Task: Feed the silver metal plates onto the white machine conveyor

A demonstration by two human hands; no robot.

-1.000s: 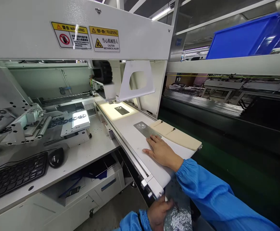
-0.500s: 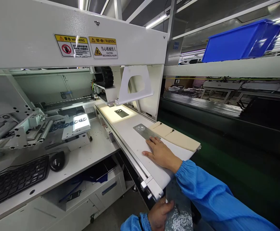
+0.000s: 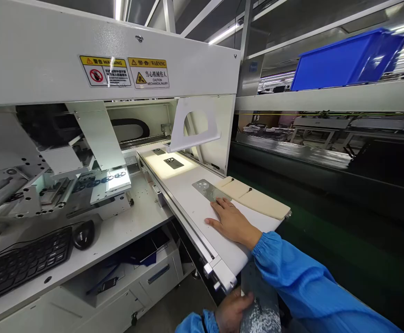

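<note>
My right hand (image 3: 235, 219) lies palm down on the white belt (image 3: 184, 194), fingers stretched out. Its fingertips touch the lower end of a thin grey phone back panel (image 3: 205, 187) with round camera holes. Below the belt's near end, my left hand (image 3: 231, 311) is closed on the edge of dark grey, glossy panels (image 3: 260, 310). How many there are I cannot tell, since the right sleeve and the frame edge hide part of them. Farther up, a dark phone back panel (image 3: 174, 163) rests on the lit part of the belt, with another panel (image 3: 158, 151) beyond it.
A cream side board (image 3: 257, 199) borders the belt on the right. A white machine cover (image 3: 101, 55) with warning labels spans above. On the left are a machine head (image 3: 94, 134), keyboard (image 3: 25, 263) and mouse (image 3: 83, 234). A blue bin (image 3: 344, 60) sits on a shelf.
The machine head has moved from above the belt to the left, uncovering the farthest panel. My right hand stays on the same panel; my left hand still grips the glossy panels, barely shifted.
</note>
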